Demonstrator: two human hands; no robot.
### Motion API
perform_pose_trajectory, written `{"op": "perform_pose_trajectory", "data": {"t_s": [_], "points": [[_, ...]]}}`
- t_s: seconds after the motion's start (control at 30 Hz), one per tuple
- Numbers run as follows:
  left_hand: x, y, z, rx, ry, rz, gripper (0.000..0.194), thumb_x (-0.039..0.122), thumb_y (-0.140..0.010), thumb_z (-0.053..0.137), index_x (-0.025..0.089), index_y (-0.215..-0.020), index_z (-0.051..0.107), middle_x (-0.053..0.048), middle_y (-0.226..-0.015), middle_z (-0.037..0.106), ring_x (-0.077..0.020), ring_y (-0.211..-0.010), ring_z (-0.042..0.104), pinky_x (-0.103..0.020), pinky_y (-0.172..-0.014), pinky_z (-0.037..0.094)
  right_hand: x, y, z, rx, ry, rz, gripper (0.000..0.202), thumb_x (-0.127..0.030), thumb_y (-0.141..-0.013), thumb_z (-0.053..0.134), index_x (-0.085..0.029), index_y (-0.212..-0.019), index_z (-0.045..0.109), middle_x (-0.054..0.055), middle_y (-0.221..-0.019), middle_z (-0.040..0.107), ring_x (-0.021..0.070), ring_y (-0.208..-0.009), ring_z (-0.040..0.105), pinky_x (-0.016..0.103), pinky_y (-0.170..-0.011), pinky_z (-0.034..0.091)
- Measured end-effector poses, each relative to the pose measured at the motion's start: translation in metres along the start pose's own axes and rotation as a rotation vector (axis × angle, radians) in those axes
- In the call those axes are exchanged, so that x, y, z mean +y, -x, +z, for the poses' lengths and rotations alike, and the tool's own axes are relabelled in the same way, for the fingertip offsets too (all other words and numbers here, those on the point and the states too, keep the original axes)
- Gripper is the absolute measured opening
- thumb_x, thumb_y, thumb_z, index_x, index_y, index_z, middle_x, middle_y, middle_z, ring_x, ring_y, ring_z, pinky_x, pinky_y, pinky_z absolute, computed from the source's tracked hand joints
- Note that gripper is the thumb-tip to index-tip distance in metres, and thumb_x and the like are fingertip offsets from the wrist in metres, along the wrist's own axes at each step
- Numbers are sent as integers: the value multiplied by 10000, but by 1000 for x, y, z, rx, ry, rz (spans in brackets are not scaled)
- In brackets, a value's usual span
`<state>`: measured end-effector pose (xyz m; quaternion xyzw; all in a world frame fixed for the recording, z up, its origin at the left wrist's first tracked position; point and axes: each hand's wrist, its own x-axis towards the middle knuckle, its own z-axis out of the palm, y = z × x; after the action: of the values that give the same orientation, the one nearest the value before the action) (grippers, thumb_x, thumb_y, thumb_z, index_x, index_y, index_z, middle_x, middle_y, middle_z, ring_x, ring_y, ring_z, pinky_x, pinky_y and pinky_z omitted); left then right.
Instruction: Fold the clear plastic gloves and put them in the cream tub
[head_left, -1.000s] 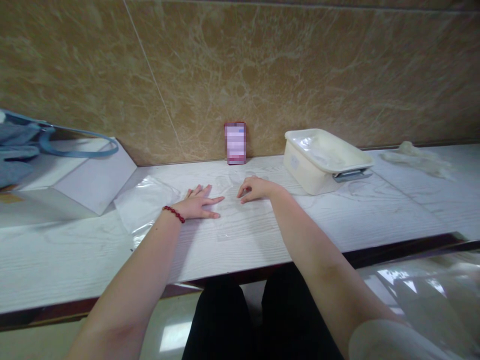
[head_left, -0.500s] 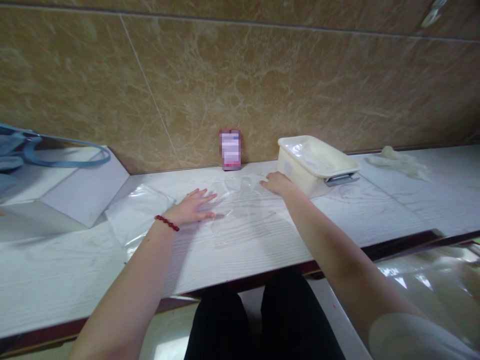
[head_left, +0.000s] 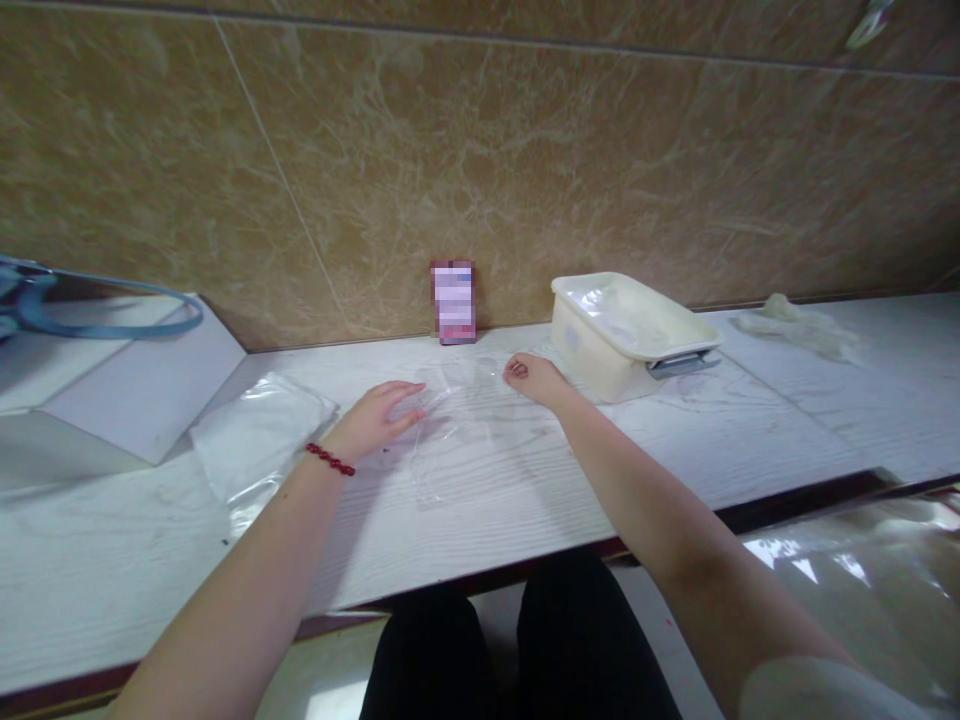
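Note:
A thin clear plastic bag (head_left: 461,440) lies spread on the white wood-grain table in front of me. At its left edge, my left hand (head_left: 379,418) has its thumb and fingers apart, the fingertips at the plastic. My right hand (head_left: 534,380) is closed at the bag's upper right edge, fingers curled in and seemingly pinching the film; the exact grip is hard to see. Beside my left forearm rests a stack of clear plastic bags (head_left: 259,435), partly hidden by the arm.
A cream plastic bin (head_left: 600,350) with a grey handle and clear plastic inside stands right of my right hand. A phone (head_left: 454,303) leans against the tiled wall. A white box (head_left: 142,390) stands at left, with a blue strap (head_left: 112,328) on it. Crumpled pale gloves (head_left: 799,325) lie at far right.
My right hand has drawn slightly left and curled its fingers at the bag's edge. My left hand's spread fingers have come closer together. The view has shifted a little.

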<state>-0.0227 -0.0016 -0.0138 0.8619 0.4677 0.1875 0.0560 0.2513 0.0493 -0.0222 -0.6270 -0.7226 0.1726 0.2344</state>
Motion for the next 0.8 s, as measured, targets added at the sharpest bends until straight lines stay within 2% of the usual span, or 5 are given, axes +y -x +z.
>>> {"op": "perform_pose_trajectory", "data": {"t_s": [0.1,0.3,0.5,0.63,0.8], "points": [[6,0,-1,32,90,-33,496,488,-774,402,136,-1096,538,-99,-1087,563,-190,-1011,493,-329,-909,361,-4,5,1,-23,-106,-34,334,-188,-655,581,-189,-984,519,-7,-744,618,79,-606,541,168,-559,407],[35,-10,6,94,501,-348,437,400,-752,462,143,-1105,487,-56,-855,601,-142,-732,564,-295,-707,460,-9,12,2,-58,-182,-172,416,-105,-639,557,-182,-1040,474,-24,-675,600,77,-592,539,174,-579,402],[81,-47,21,-45,991,-680,308,321,-799,410,162,-1051,490,-41,-762,570,-102,-612,570,-247,-596,470,-11,14,13,-65,-170,-258,374,-89,-647,528,-187,-1005,483,-31,-661,595,77,-588,528,174,-573,386],[87,-69,38,-2,995,-749,197,301,-758,469,138,-823,557,-37,-715,582,-98,-559,560,-225,-543,458,-12,15,17,-91,-148,-285,396,-85,-636,542,-196,-1013,490,-32,-677,603,82,-611,528,179,-579,379],[74,-72,55,-3,660,-649,134,259,-657,542,138,-638,595,-24,-569,592,-116,-540,559,-210,-519,430,-11,16,3,-205,-129,-334,382,-185,-650,593,-190,-1026,527,-2,-795,613,82,-644,526,183,-595,384]]}}
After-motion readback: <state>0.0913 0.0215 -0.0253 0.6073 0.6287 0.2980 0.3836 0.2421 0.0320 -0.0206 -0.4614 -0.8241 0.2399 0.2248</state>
